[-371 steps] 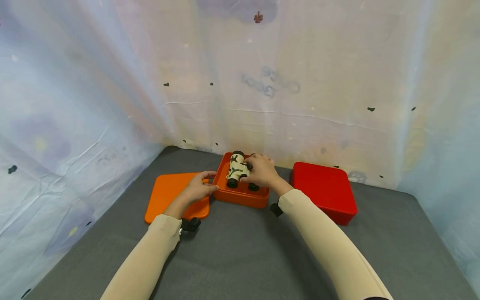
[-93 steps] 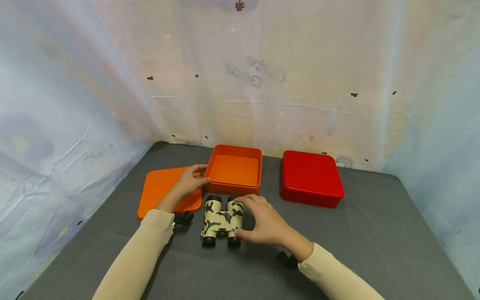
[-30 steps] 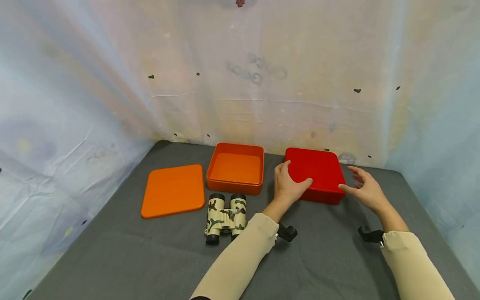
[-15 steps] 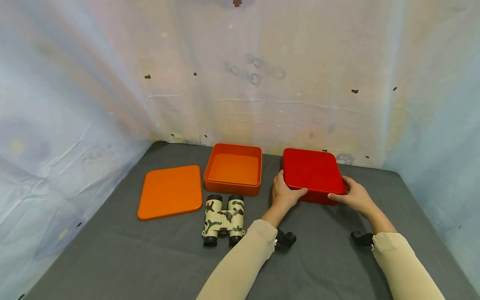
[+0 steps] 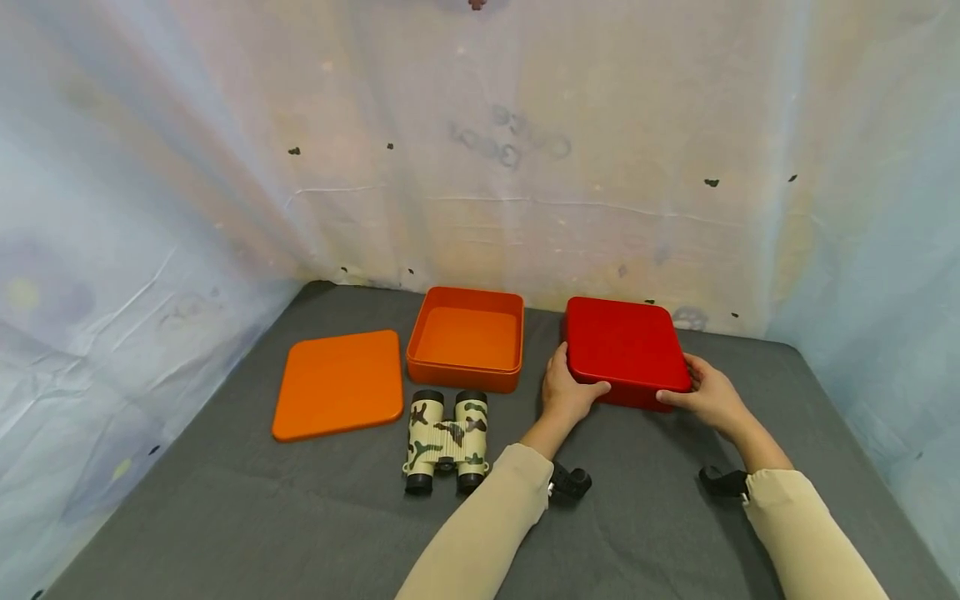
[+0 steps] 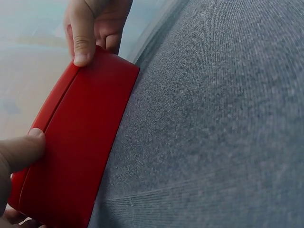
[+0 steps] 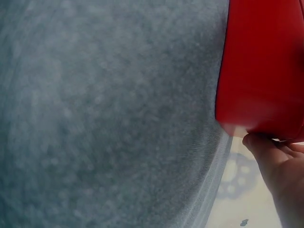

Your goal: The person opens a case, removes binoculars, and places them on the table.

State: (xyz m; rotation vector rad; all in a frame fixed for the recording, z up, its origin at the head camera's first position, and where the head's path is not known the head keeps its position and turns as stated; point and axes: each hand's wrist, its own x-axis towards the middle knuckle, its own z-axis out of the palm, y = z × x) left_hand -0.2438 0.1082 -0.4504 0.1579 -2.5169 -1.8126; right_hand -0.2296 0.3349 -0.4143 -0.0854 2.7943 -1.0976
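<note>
A red lidded box (image 5: 628,346) stands on the grey table, its lid on. My left hand (image 5: 566,392) holds its near left corner, with the thumb on the front near the lid seam, as the left wrist view shows. At the near right corner my right hand (image 5: 708,395) grips the box, thumb on the front and fingers along the right side. Camouflage-patterned binoculars (image 5: 447,440) lie on the table left of my left forearm. Behind them sits an open orange box (image 5: 465,380) with nothing in it, and its flat orange lid (image 5: 339,386) lies to the left.
A pale patterned curtain (image 5: 480,208) rises right behind the table (image 5: 300,525) and on both sides. The orange box stands near the back edge, a little left of the red box. My left sleeve (image 5: 480,525) passes close to the binoculars.
The binoculars went from inside the orange box to the table in front of it. Both hands then moved right to the red box and closed on its sides; the box has barely moved.
</note>
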